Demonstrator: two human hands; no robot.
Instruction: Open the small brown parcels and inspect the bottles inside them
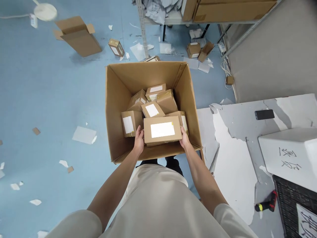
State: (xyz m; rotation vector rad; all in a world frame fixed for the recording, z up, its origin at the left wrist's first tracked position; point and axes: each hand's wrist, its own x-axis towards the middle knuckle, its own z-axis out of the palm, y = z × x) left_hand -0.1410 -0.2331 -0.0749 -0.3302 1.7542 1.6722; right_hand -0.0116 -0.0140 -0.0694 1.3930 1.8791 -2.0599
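A small brown cardboard box (153, 139) with a white label is held level between my two hands, inside a large open carton (148, 69). My left hand (139, 142) is at its left end, thumb up, fingers partly hidden along the side. At the right end my right hand (184, 138) grips the corner. Several other labelled boxes lie jumbled in the carton, among them a tilted box (153, 109) just beyond and an upright box (131, 122) beside my left hand.
An open empty carton (81, 41) and a small box (116, 48) stand on the blue floor, with paper scraps around. A shelf (173, 18) is ahead. On the right, a worn table (232, 165) bears a phone (264, 114), a white bin (287, 148) and a red-black tool (267, 202).
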